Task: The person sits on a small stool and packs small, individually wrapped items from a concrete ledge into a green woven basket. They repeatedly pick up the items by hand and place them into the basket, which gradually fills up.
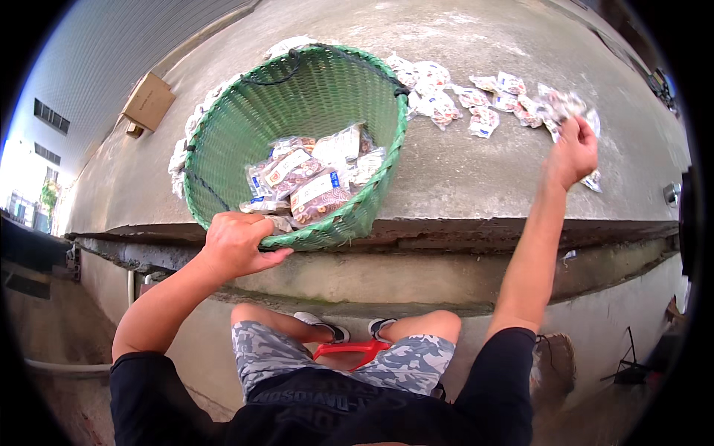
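My left hand (237, 242) grips the near rim of a green woven plastic basket (301, 97), fingers over the edge and thumb outside. The basket tilts toward me, partly past the ledge's front edge. Inside it lie several clear plastic packets (318, 195) of brownish ring-shaped pieces, with white and blue printed labels. Out to the right, my right hand (574, 150) has its fingers pinched on a clear packet (560, 103), blurred by motion. Beneath and around that packet lie others, some partly covered by the hand.
More packets (435, 86) lie in a loose row right of the basket, and others (192, 120) show along its far left side. A cardboard box (149, 101) stands at the left on the concrete ledge (463, 184). A red plastic stool (351, 351) is between my legs.
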Motion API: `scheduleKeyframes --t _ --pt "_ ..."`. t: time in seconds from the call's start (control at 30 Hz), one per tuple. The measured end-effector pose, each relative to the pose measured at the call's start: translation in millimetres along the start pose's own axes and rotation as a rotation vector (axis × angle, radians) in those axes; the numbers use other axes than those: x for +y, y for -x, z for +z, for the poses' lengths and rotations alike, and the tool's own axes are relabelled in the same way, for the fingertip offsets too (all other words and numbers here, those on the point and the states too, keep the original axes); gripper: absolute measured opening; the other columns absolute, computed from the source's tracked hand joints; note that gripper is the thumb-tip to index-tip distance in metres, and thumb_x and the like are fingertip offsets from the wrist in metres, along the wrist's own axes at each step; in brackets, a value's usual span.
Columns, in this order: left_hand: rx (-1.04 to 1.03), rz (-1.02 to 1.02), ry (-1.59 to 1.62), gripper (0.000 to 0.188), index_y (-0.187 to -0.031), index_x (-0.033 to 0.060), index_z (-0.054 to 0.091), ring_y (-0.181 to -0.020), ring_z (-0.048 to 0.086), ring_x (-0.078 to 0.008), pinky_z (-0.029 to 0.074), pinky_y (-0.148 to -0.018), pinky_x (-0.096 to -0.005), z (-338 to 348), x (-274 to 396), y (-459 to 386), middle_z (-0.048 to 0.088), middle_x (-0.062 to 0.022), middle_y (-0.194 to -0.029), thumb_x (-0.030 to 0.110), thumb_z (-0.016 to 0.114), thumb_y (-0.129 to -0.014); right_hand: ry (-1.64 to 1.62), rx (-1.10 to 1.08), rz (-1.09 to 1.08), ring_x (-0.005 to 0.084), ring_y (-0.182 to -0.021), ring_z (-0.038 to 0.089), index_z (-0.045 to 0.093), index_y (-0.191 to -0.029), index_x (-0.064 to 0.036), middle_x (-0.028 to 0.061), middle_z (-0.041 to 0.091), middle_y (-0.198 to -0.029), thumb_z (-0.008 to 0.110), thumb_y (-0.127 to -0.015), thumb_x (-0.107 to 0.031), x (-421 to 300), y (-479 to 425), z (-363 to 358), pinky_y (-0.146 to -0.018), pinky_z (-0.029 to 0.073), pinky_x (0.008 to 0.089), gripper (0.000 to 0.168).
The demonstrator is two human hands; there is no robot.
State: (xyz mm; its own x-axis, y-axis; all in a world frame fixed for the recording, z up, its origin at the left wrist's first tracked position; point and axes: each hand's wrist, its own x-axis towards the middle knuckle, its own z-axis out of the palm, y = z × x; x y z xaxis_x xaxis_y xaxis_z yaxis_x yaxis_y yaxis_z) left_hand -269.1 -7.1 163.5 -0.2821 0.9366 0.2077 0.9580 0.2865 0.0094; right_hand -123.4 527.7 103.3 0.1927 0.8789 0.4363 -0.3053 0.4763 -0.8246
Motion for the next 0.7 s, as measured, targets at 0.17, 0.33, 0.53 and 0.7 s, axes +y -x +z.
scheduleKeyframes --t 0.17,0.33,0.53,0.7 --pt "-0.002 -0.054 -0.042 0.043 -0.066 0.0086 0.052 -0.059 0.061 -0.0323 0.047 -0.052 -0.0437 -6.8 6.4 -4.5 0.057 -0.0078 -0.062 0.036 0.085 -0.067 -0.23 -0.007 -0.429 0.0123 -0.068 0.065 0.07 -0.087 -0.001 0.005 0.071 -0.082 0.073 -0.081 -0.001 -160.0 66.1 89.4 -0.062 0.055 0.0286 0.007" --pt "-0.01 -0.119 -0.07 0.034 -0.076 0.0097 0.067 -0.064 0.064 -0.0319 0.048 -0.058 -0.0437 -2.8 9.3 8.1 0.062 -0.0082 -0.068 0.036 0.085 -0.065 -0.35 -0.103 -0.602 0.0235 -0.06 0.062 0.06 -0.075 -0.006 0.0089 0.06 -0.07 0.069 -0.074 0.004 -211.6 138.5 164.7 -0.058 0.054 0.0363 0.013" --pt "-0.002 -0.086 -0.018 0.038 -0.069 0.0082 0.059 -0.064 0.064 -0.0346 0.048 -0.057 -0.0458 -6.2 9.0 3.8 0.061 -0.0102 -0.065 0.036 0.085 -0.069 -0.247 -0.585 -0.497 0.0351 -0.072 0.065 0.07 -0.08 -0.002 0.0168 0.066 -0.073 0.066 -0.081 -0.008 -166.2 210.7 186.0 -0.066 0.053 0.0452 0.008" --pt "-0.014 -0.032 -0.018 0.04 -0.072 0.0089 0.058 -0.063 0.065 -0.0327 0.051 -0.055 -0.0451 1.0 2.0 -6.3 0.063 -0.0087 -0.065 0.042 0.081 -0.073 -0.275 -0.607 -0.082 0.0205 -0.069 0.068 0.078 -0.088 -0.002 0.0112 0.07 -0.076 0.073 -0.083 -0.006 -153.2 193.2 156.4 -0.063 0.053 0.0303 0.008"
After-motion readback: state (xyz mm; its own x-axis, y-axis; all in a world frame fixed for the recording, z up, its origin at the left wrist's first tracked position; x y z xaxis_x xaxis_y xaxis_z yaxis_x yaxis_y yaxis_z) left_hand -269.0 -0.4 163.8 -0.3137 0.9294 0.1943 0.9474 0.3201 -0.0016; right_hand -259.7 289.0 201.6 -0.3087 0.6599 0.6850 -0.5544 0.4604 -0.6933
